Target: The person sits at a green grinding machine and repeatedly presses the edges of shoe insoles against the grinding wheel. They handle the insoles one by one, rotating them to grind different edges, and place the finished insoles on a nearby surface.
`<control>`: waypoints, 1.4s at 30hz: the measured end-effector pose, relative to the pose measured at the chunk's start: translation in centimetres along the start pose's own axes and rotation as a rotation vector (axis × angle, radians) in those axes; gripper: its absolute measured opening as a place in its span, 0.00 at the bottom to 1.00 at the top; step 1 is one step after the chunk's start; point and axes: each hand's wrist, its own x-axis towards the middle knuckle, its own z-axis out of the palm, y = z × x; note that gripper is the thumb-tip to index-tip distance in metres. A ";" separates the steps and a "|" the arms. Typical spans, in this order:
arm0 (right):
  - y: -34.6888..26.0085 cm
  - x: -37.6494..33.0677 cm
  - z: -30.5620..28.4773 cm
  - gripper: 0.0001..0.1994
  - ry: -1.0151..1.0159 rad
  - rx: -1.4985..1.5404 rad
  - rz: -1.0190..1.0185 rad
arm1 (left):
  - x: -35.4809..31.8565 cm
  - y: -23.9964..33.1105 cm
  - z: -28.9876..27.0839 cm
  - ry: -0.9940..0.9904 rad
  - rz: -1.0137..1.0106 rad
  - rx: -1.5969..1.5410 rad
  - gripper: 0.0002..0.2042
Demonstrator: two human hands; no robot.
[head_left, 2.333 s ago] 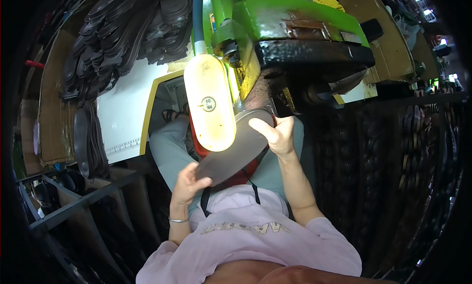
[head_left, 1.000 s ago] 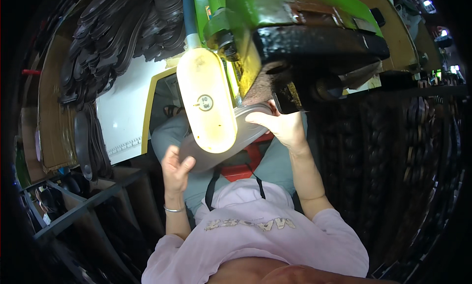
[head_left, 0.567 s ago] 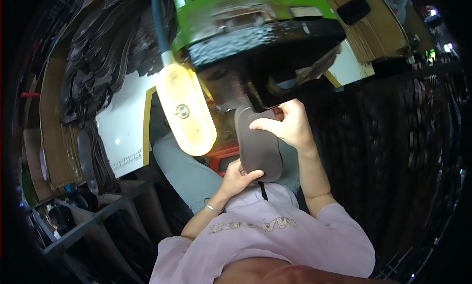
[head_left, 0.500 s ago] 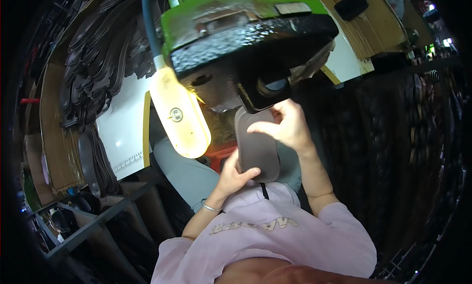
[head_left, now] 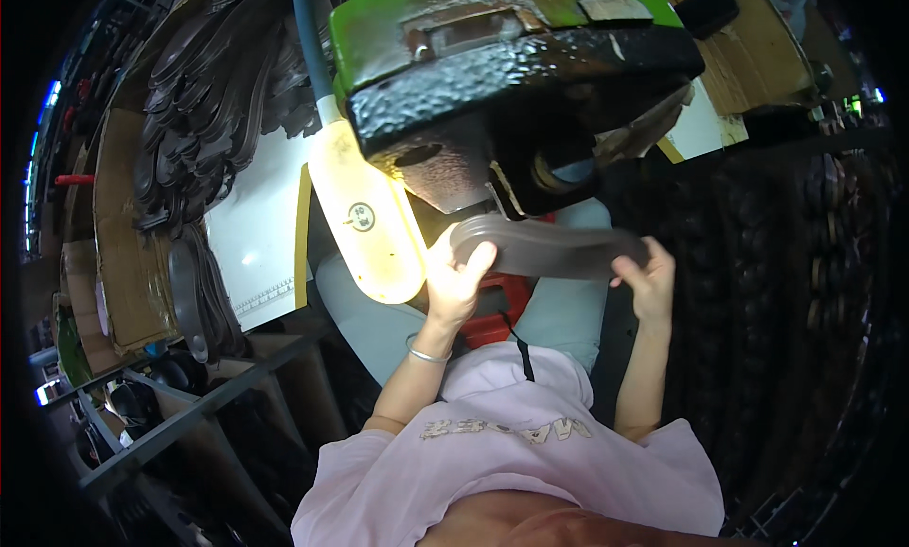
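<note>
A dark flat shoe sole [head_left: 554, 249] lies level under the black head of a green machine [head_left: 502, 55]. My left hand [head_left: 457, 280] grips its left end, thumb and fingers wrapped over the edge. The sole's right end is held by my right hand [head_left: 649, 280], which pinches it with the fingertips. Both hands sit just below the machine's underside. A lit yellowish lamp [head_left: 367, 223] hangs right beside my left hand.
Stacks of dark soles [head_left: 204, 102] fill the upper left, beside a white board [head_left: 256, 235] and cardboard [head_left: 118, 235]. More dark stacked pieces [head_left: 786, 291] line the right. A metal rack [head_left: 189, 414] sits lower left. A red object [head_left: 492, 310] lies on my lap.
The sole has turned from upright to lying level under the machine head. My left hand has shifted from its lower end up to its left end; my right hand now holds the right end.
</note>
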 end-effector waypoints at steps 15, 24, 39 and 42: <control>-3.6 7.1 8.7 0.11 -0.117 0.248 -0.358 | -0.5 3.5 -5.6 0.234 0.109 0.013 0.13; 1.1 5.0 10.8 0.21 0.222 0.483 -0.202 | 0.0 -2.1 1.1 0.110 -0.198 -0.187 0.14; -7.8 29.6 15.6 0.28 0.302 -1.021 0.008 | -7.3 14.9 -33.6 1.087 0.131 2.183 0.31; -5.5 28.3 14.4 0.27 0.276 -1.139 -0.067 | -6.2 17.0 -31.3 1.071 -0.185 2.130 0.34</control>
